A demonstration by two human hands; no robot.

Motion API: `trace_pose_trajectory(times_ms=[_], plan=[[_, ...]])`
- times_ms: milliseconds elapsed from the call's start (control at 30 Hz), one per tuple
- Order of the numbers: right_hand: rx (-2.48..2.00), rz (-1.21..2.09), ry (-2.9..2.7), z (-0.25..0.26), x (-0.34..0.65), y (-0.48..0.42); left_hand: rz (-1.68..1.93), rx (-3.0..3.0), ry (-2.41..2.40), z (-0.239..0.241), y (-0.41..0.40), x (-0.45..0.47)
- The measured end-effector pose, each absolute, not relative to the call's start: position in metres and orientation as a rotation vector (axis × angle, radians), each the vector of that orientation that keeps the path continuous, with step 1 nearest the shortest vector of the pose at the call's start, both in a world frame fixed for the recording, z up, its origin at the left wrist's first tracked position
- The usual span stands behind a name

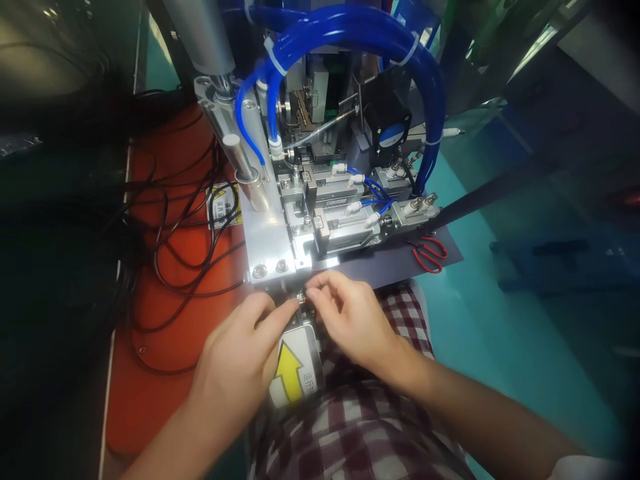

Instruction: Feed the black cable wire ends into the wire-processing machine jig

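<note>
Both hands meet at the near end of a metal machine (pixel 270 247), just above a white label with a yellow arrow (pixel 291 373). My left hand (pixel 245 347) has its thumb and fingers closed close to a small shiny part (pixel 301 298). From the other side, my right hand (pixel 350 313) pinches at the same spot with thumb and forefinger. What lies between the fingertips is too small to name. Two silver air cylinders (pixel 345 230) with white fittings and thin blue tubes sit just beyond the right hand.
Red-handled scissors (pixel 429 255) lie on the dark mat (pixel 385 267) at the right. Thick blue hoses (pixel 350 30) arch over the machine. Black cables (pixel 185 247) loop across the orange surface (pixel 165 347) at the left, beside a metal post (pixel 240 157).
</note>
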State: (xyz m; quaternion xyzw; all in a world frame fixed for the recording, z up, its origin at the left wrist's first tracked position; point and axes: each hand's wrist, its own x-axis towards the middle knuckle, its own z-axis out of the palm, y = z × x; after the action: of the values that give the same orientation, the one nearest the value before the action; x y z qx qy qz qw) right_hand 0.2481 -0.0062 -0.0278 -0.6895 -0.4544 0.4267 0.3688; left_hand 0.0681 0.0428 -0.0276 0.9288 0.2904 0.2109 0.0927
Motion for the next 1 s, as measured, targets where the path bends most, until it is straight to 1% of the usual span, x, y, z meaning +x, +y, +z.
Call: trace_pose_trajectory(times_ms=[67, 333, 433, 567, 633, 700, 867, 1000], plan=[[-1.757, 0.957, -1.248, -0.028, 0.246, -0.008, 0.623, 2.765, 0.865, -0.028, 0.043, 0.068], [-1.721, 0.874, -1.265, -0.036, 0.24, -0.008, 0.623, 2.746, 0.873, -0.028, 0.042, 0.067], [-1.702, 1.05, -1.095, -0.035, 0.242, -0.006, 0.626, 2.734, 0.866, -0.028, 0.042, 0.066], [-1.604, 1.429, -0.756, -0.038, 0.246, -0.002, 0.62, 2.739, 0.854, -0.029, 0.043, 0.065], [-1.537, 1.526, -0.722, -0.041, 0.249, -0.001, 0.618, 2.735, 0.84, -0.029, 0.043, 0.065], [-1.524, 1.498, -0.788, -0.046, 0.252, -0.001, 0.622, 2.725, 0.827, -0.028, 0.044, 0.066], [-1.545, 1.311, -0.966, -0.057, 0.243, -0.007, 0.646, 2.7, 0.84, -0.025, 0.044, 0.065], [-1.441, 1.252, -0.941, -0.063, 0.235, -0.009, 0.525, 2.727, 0.832, -0.024, 0.048, 0.06]])
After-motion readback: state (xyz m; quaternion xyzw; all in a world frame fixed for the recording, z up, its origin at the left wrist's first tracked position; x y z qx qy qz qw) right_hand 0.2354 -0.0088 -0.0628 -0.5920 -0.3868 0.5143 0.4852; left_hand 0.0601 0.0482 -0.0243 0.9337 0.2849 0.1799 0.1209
